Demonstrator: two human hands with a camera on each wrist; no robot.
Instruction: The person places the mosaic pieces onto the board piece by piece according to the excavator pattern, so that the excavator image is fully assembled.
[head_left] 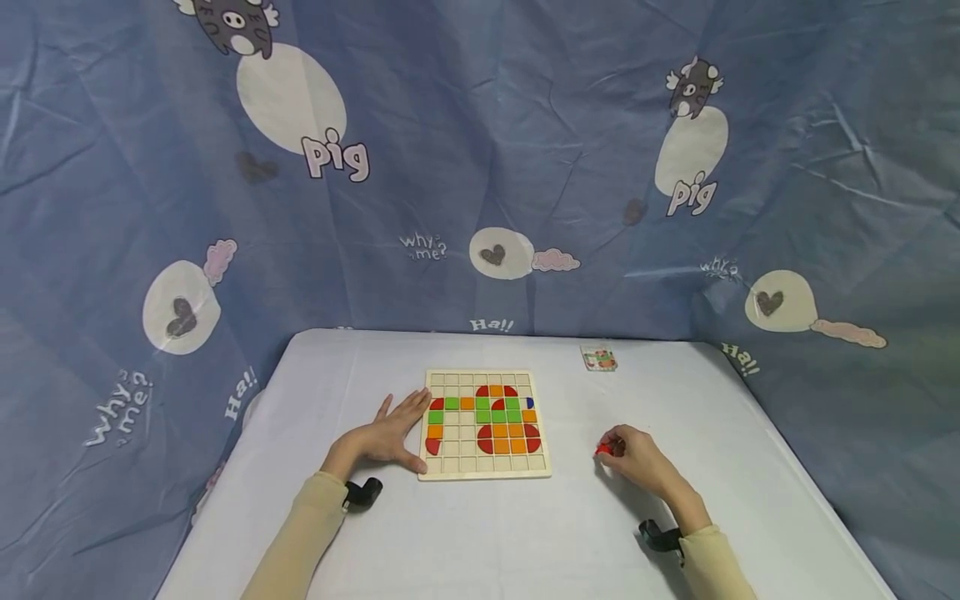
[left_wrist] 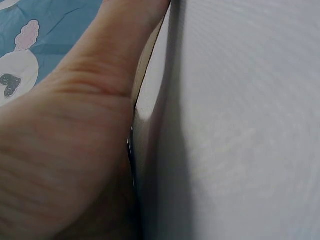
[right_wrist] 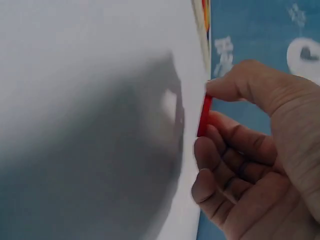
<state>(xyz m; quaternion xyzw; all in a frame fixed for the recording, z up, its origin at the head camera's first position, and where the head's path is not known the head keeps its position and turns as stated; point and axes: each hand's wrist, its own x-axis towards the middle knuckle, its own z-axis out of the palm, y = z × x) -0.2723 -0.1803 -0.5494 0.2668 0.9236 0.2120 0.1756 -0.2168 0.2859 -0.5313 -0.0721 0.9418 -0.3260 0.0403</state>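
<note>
A wooden grid board (head_left: 457, 467) lies on the white table, partly filled with red, orange and green tiles and one small blue piece (head_left: 530, 403). My left hand (head_left: 390, 433) is spread along the board's left side, its fingertips and thumb resting on that edge. To the right of the board, my right hand (head_left: 637, 458) pinches a small red tile (right_wrist: 204, 115) between thumb and fingers, just above the table. In the right wrist view the tile is seen edge-on, so its outline is hidden.
A small printed picture card (head_left: 599, 359) lies near the back of the white table (head_left: 480, 542), right of the board. Behind the table hangs a blue cloth (head_left: 450, 167) with pig prints. Each wrist wears a black camera strap.
</note>
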